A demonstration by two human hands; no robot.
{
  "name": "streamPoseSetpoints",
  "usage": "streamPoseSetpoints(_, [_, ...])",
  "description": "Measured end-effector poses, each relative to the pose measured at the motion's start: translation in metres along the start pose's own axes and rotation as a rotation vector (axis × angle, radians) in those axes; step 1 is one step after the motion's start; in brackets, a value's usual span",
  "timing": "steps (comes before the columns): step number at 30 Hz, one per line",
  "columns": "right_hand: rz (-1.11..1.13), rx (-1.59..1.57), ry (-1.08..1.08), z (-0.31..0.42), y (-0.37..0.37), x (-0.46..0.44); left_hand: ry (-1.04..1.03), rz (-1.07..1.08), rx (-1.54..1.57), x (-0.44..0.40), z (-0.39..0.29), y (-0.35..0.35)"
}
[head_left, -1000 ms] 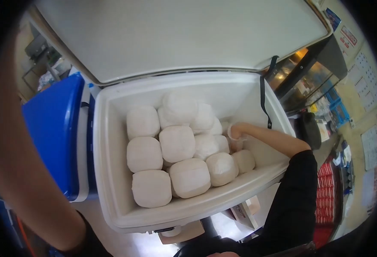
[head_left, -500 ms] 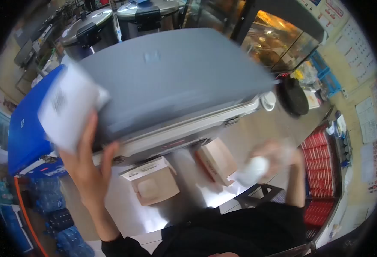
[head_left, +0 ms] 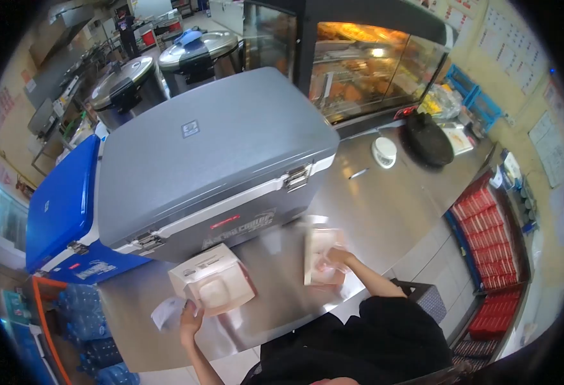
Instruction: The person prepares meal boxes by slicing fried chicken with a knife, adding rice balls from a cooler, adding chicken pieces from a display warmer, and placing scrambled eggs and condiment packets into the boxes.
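Observation:
My left hand [head_left: 191, 317] is closed on a piece of white paper [head_left: 165, 313] with faint print, at the lower left corner of an open cardboard takeaway carton [head_left: 240, 282]. A pale squarish shape shows inside that carton. To the right, my right hand [head_left: 338, 258] reaches into or over a second open carton [head_left: 309, 256]. Its fingers are smeared by motion, with something clear or whitish around them that I cannot make out. Both cartons stand on the steel counter in front of a grey cooler box [head_left: 256, 221].
A blue cooler [head_left: 64, 199] stands left of the grey one. Behind are two large lidded pots [head_left: 198, 48] and a glass food warmer [head_left: 372, 70]. A white scale [head_left: 384, 152], a pen [head_left: 359, 173] and a dark round board [head_left: 426, 140] lie right. Red boxes [head_left: 487, 231] fill a shelf.
My left hand has brought the paper down from before the coolers to beside the left carton. My right hand, which held a white rounded item, has moved left to the right carton.

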State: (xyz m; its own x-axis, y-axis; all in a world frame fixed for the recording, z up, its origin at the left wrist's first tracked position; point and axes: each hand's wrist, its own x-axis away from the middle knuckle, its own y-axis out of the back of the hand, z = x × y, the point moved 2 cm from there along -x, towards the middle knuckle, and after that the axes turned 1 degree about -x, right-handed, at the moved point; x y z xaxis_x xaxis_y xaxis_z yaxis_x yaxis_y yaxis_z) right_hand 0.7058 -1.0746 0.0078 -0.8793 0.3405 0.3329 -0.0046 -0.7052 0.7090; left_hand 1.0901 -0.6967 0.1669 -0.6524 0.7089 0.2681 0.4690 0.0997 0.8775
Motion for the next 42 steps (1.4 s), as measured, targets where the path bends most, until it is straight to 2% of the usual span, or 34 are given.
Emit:
streamPoseSetpoints(1, [-0.008,-0.099,-0.013,0.014,0.028,0.03,-0.249,0.02,0.243,-0.013,0.001,-0.018])
streamPoseSetpoints(2, [0.004,-0.084,-0.241,0.034,0.063,0.063,-0.274,0.007,0.259,-0.016,-0.002,-0.028])
streamPoseSetpoints(4, [-0.161,-0.286,-0.591,0.008,0.103,0.104,0.028,-0.1,0.01,-0.023,-0.011,-0.048])
streamPoseSetpoints(6, [-0.505,-0.833,-0.772,-0.052,0.115,0.143,-0.054,-0.224,0.214,-0.007,-0.058,-0.046])
streamPoseSetpoints(7, [-0.67,-1.161,-0.827,-0.072,0.126,0.153,0.043,-0.122,0.188,0.007,-0.091,-0.044])
streamPoseSetpoints(8, [-0.679,-1.161,-0.806,-0.068,0.147,0.158,0.143,-0.021,0.162,0.016,-0.127,-0.051])
streamPoseSetpoints(10, [-0.852,-1.187,-0.768,-0.048,0.194,0.174,0.064,-0.132,0.248,0.033,-0.164,-0.112])
streamPoseSetpoints(11, [-0.772,-1.069,-0.704,-0.074,0.199,0.169,0.07,-0.152,0.248,0.028,-0.199,-0.134])
streamPoseSetpoints(12, [-0.62,-0.795,-0.595,-0.105,0.195,0.16,0.083,-0.138,0.215,0.021,-0.237,-0.16])
streamPoseSetpoints(13, [-0.463,-0.301,-0.421,-0.137,0.183,0.148,0.104,-0.123,0.183,0.015,-0.276,-0.189])
streamPoseSetpoints(14, [-0.386,0.027,-0.282,-0.157,0.17,0.134,0.127,-0.112,0.15,0.005,-0.313,-0.214])
streamPoseSetpoints(15, [-0.361,0.138,-0.225,-0.157,0.164,0.123,0.154,-0.093,0.11,-0.002,-0.344,-0.234])
streamPoseSetpoints(17, [-0.396,-0.26,-0.374,-0.149,0.16,0.113,0.229,-0.025,0.019,0.005,-0.383,-0.251])
streamPoseSetpoints(18, [-0.357,-0.144,-0.485,-0.127,0.179,0.121,0.265,-0.032,0.013,0.007,-0.392,-0.243])
streamPoseSetpoints(19, [-0.319,-0.011,-0.588,-0.112,0.208,0.138,0.228,0.057,-0.039,0.005,-0.402,-0.231])
streamPoseSetpoints(20, [-0.266,0.081,-0.379,-0.101,0.244,0.164,0.191,0.143,-0.084,0.001,-0.42,-0.221])
streamPoseSetpoints(21, [-0.219,0.159,-0.164,-0.092,0.282,0.189,0.193,0.015,-0.006,0.008,-0.456,-0.178])
streamPoseSetpoints(23, [0.157,-0.509,-0.119,-0.077,0.374,0.209,0.103,-0.183,0.12,0.013,-0.541,-0.077])
streamPoseSetpoints(24, [0.122,-0.61,-0.094,-0.074,0.408,0.219,0.018,-0.245,0.188,0.002,-0.579,-0.048])
streamPoseSetpoints(25, [0.082,-0.709,-0.076,-0.077,0.432,0.221,-0.159,-0.421,0.205,-0.02,-0.608,-0.033])
streamPoseSetpoints(26, [0.108,-0.706,-0.072,-0.084,0.441,0.214,-0.255,-0.505,0.153,-0.053,-0.634,-0.023])
streamPoseSetpoints(27, [-0.13,-0.604,-0.032,-0.093,0.454,0.205,-0.215,-0.524,0.101,-0.088,-0.658,-0.017])
streamPoseSetpoints(28, [-0.377,-0.492,0.013,-0.101,0.468,0.196,-0.198,-0.645,0.12,-0.132,-0.676,-0.016])
streamPoseSetpoints(30, [-0.443,-0.4,0.052,-0.104,0.488,0.172,-0.196,-0.94,0.133,-0.205,-0.696,-0.019])
streamPoseSetpoints(31, [-0.511,-0.322,0.075,-0.102,0.499,0.16,-0.203,-0.956,0.147,-0.22,-0.7,-0.018])
streamPoseSetpoints(32, [-0.52,-0.32,0.209,-0.097,0.513,0.153,-0.152,-0.992,0.205,-0.232,-0.699,-0.016])
streamPoseSetpoints(33, [-0.525,-0.315,0.202,-0.1,0.526,0.142,-0.101,-1.014,0.254,-0.241,-0.699,-0.019])
streamPoseSetpoints(34, [-0.529,-0.239,0.319,-0.098,0.538,0.128,-0.108,-1.093,0.368,-0.247,-0.698,-0.022])
streamPoseSetpoints(35, [-0.531,-0.171,0.439,-0.093,0.547,0.111,-0.115,-1.083,0.346,-0.252,-0.7,-0.026])
streamPoseSetpoints(37, [-0.706,-0.107,0.499,-0.066,0.571,0.077,-0.134,-1.053,0.365,-0.255,-0.7,-0.034])
streamPoseSetpoints(39, [-0.904,-0.36,0.545,-0.053,0.561,0.021,-0.217,-0.779,0.521,-0.245,-0.717,-0.035])
streamPoseSetpoints(40, [-0.874,-0.369,0.545,-0.037,0.56,0.006,-0.373,-0.74,0.497,-0.245,-0.72,-0.037])
streamPoseSetpoints(41, [-0.96,-0.418,0.529,-0.022,0.562,-0.005,-0.345,-0.739,0.501,-0.239,-0.721,-0.037])
streamPoseSetpoints(42, [-1.046,-0.458,0.509,-0.014,0.561,-0.012,-0.394,-0.593,0.617,-0.23,-0.726,-0.036])
